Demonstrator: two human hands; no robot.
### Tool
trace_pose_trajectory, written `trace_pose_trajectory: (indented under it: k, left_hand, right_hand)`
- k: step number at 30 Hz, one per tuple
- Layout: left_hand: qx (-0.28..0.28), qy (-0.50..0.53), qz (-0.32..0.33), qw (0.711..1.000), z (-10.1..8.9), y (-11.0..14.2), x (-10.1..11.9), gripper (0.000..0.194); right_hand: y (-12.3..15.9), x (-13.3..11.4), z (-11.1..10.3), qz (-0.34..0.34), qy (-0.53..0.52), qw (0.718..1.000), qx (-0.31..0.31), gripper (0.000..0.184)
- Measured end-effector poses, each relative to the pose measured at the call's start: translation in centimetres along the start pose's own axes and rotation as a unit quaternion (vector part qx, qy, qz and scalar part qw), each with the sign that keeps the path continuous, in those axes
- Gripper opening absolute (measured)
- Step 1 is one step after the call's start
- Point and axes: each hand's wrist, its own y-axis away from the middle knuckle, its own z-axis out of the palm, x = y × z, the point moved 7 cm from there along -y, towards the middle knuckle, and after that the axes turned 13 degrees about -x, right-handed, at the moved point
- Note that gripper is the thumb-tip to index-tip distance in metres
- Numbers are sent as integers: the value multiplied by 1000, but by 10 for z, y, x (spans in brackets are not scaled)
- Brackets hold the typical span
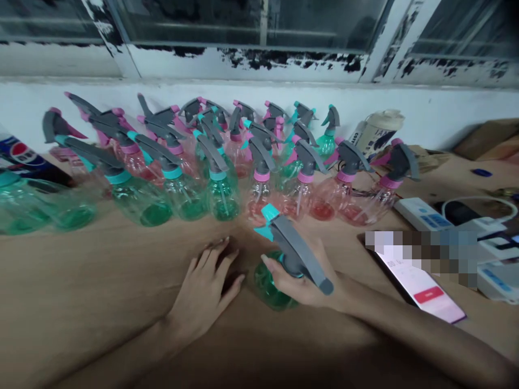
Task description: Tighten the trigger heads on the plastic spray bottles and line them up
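My right hand (300, 281) is wrapped round the neck of a green spray bottle (267, 286) with a grey and turquoise trigger head. The bottle is low over or on the table; I cannot tell which. Beside it, my left hand (206, 281) rests on the wood with its fingers spread, holding nothing. Ahead of both hands stand several more spray bottles in rows. Green ones with turquoise collars, such as this green bottle (223, 202), are mostly at left and centre. Pink bottles (324, 205) with pink collars stand toward the right and behind.
A lit phone (430, 294) lies to the right, near white power strips (424, 215) and cables. A paper cup (375, 135) leans by the wall, with a cardboard box (486, 138) farther right. At far left lies a Pepsi bottle (24, 154). Windows rise behind the table.
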Motion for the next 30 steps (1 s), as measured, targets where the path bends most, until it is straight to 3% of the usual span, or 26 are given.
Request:
trace_pose_trajectory:
  k: [9, 20, 30]
  left_hand:
    - [-9, 3, -9, 1000, 2, -3, -1, 39]
    - [-13, 18, -10, 1000, 2, -2, -2, 39]
    - [-11, 18, -9, 1000, 0, -3, -1, 40]
  right_hand:
    - [-2, -3, 1, 3, -8, 1000, -17, 44]
    - [-4, -7, -5, -11, 8, 1000, -8, 21]
    - [0, -3, -2, 3, 7, 1000, -19, 47]
